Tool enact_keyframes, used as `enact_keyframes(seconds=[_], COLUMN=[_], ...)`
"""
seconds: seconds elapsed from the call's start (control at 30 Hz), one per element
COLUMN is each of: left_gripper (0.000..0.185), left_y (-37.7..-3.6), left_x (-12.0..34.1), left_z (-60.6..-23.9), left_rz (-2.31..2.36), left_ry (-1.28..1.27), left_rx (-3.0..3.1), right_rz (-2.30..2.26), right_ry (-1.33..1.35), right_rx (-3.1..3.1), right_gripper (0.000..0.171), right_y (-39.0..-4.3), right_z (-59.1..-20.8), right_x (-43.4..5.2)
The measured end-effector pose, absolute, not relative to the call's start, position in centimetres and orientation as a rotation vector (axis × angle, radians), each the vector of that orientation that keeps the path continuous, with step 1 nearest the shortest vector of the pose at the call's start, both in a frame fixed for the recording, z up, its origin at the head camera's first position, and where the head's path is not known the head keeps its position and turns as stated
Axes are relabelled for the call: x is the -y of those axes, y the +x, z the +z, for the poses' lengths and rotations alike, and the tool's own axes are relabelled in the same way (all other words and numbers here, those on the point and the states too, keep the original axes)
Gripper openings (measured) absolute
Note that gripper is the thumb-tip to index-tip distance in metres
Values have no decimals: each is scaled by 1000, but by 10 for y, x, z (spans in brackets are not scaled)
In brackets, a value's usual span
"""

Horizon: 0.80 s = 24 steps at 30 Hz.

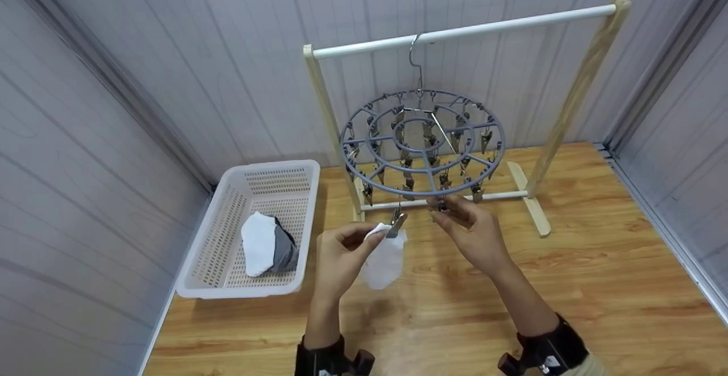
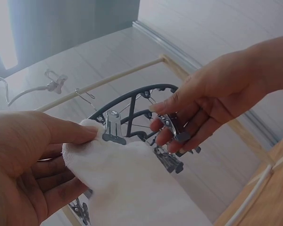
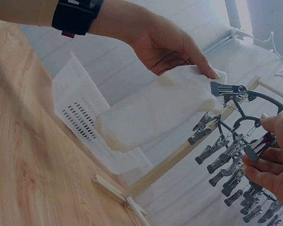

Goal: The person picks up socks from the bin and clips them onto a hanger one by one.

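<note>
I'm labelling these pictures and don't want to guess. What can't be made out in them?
1. White sock: left wrist view, lower end cut off by the bottom edge.
2. Right hand: right wrist view, partly cut off by the right edge.
3. Grey cloth in the basket: head view, partly covered by white cloth.
4. Number of clips: head view, too small and overlapping to count surely.

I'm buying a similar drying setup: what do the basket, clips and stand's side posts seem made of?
Basket: likely plastic, fairly matte white, with regular moulded-looking holes.
Clips: apparently metal, shiny, with bright glints.
Side posts: probably wood, pale and smooth, with visible grain.
</note>
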<state>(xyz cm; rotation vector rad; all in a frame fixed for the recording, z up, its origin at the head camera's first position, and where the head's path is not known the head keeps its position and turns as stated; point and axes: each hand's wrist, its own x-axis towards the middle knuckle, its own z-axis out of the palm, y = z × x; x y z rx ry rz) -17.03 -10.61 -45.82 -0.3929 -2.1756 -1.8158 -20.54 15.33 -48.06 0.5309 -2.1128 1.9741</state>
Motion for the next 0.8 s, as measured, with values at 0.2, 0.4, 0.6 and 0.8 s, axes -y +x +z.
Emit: enact_keyframes(seconds=[0.2, 0.4, 0.6, 0.8], left_gripper=[10, 10, 11, 12], left_y=[-171, -172, -175, -175], left_x=[107, 108, 110, 111], left_z=[-458, -459, -461, -460], left_rz=[-1820, -1836, -1850, -1865], left_ry=[-388, -376, -368, -356], left_rx=[2178, 2185, 2203, 2228], right_rz=[2014, 2025, 2028, 1955], right_ry=[545, 563, 526, 506], right_rx=[2068, 2049, 2051, 2050], right_gripper=[26, 26, 27, 27], right_y=[-206, -205, -204, -201], right_z=[-480, -477, -476, -476], right_x=[-153, -153, -153, -151])
